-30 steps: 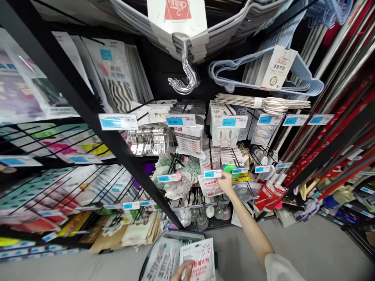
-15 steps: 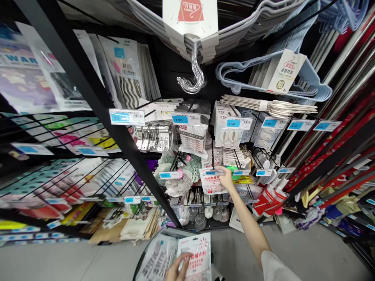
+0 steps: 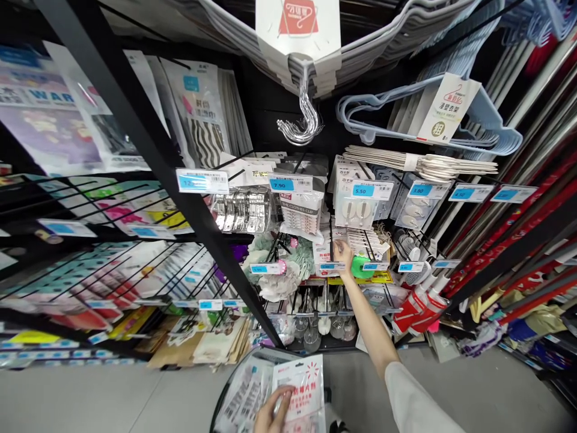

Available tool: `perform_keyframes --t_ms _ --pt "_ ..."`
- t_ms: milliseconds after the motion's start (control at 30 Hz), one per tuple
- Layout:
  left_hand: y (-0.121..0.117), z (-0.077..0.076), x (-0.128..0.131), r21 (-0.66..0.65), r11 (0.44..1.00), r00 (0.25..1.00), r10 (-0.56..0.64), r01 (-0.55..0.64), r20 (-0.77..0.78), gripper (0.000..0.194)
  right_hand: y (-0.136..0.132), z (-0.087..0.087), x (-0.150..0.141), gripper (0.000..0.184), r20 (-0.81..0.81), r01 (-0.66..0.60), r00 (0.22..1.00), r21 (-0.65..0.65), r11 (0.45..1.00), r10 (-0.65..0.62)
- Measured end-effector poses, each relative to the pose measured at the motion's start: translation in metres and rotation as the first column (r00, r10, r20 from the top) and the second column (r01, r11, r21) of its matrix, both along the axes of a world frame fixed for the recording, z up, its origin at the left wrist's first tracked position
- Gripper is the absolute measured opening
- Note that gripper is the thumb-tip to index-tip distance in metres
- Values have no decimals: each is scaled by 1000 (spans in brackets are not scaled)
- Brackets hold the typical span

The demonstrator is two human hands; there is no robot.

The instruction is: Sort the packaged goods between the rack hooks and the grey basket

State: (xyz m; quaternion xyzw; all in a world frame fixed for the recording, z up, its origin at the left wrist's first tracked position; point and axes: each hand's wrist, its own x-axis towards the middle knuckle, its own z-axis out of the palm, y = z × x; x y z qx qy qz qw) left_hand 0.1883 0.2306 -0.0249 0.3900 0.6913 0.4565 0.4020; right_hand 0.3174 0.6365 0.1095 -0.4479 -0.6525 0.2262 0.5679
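Note:
My right hand [image 3: 343, 255] reaches into the store rack, fingers closed on a white packet with red print [image 3: 321, 255] that hangs on a peg behind a blue price tag [image 3: 332, 266]. A green round item [image 3: 360, 268] lies just right of the hand. At the bottom edge my left hand [image 3: 270, 411] grips another white packet with red print [image 3: 301, 385] over a basket [image 3: 246, 385] holding several packets.
Clothes hangers [image 3: 428, 120] hang above. Pegs carry clothes clips [image 3: 300, 213], metal clips [image 3: 241, 210] and adhesive hooks [image 3: 358, 207]. A black diagonal rack post [image 3: 171, 180] crosses the left. Red poles [image 3: 518, 222] lean at the right. Grey floor [image 3: 473, 385] lies below.
My right hand has pushed the hanging packet up and back along its peg, deeper into the rack. The view has shifted slightly; my left hand keeps hold of its packet.

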Motion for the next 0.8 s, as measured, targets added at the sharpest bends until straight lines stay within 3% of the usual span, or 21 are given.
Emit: perform_keyframes --t_ms 133,233,300,333,367,400,467,500,533,567,633,700,733,800 --pt "-1 6 -5 -40 999 1000 29 -29 5 57 -40 -3 6 46 -42 16 999 15 1000 -15" --pt "0 8 -5 -3 991 991 133 -133 25 56 -109 -28 18 54 -82 27 996 -17 999 -29" --pt "2 9 -6 58 979 980 191 -194 60 56 -165 -54 29 55 -133 -74 990 -150 986 54" --pt "3 11 -6 87 972 974 213 -220 81 58 -193 -67 35 54 -174 -197 973 -268 943 154" --pt "4 12 -7 121 963 969 227 -239 102 62 -220 -79 40 54 -230 -349 934 -407 844 275" --pt "6 15 -8 158 954 964 239 -255 113 64 -243 -89 45 56 -297 -477 879 -518 710 373" --pt "11 23 -9 222 945 969 221 -240 106 66 -281 -103 53 59 -414 -627 771 -628 460 485" --pt "13 28 -10 246 943 974 207 -224 90 67 -294 -106 54 57 -441 -653 744 -639 406 502" --pt "16 33 -9 260 942 977 202 -212 65 68 -303 -106 55 54 -440 -654 743 -637 407 505" --pt "19 38 -8 270 942 979 201 -202 32 69 -309 -102 54 50 -408 -631 765 -633 449 499" --pt "22 45 -3 282 946 985 169 -157 -19 70 -314 -86 49 43 -286 -525 844 -613 590 454" --pt "22 47 5 297 954 999 32 -38 25 77 -316 -61 43 39 -174 -471 872 -550 690 457" --pt "21 47 10 310 951 994 -49 16 101 81 -318 -48 39 36 -142 -506 848 -508 697 511" --pt "19 46 19 320 947 936 -129 18 327 86 -323 -24 32 32 -98 -645 730 -424 636 676"
